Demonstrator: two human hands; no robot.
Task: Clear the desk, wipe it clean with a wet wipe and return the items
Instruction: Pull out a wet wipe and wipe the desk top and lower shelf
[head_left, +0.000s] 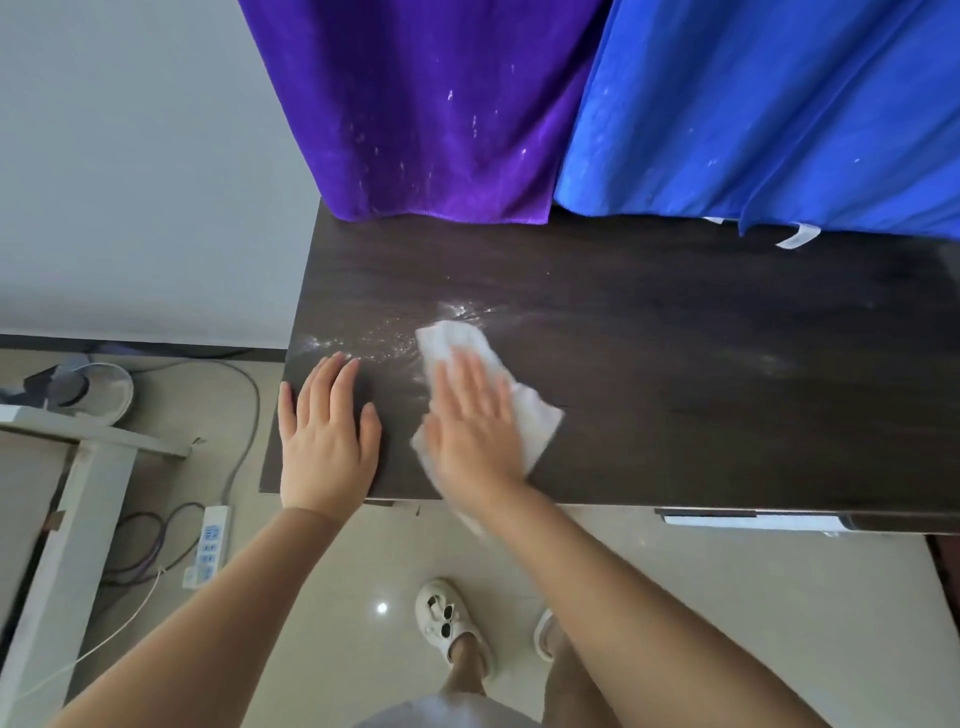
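One stage is complete: your desk (675, 364) is cleared. Wiping is underway; your right hand (475, 421) presses the wet wipe (535, 415) flat, fingers extended. Your left hand (324, 431) rests open, empty. White residue (384, 332) remains; items are not yet returned.

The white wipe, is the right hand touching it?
Touching. The head view shows the right hand pressed flat on top of the white wipe, which lies on the dark desk, with no gap between them.
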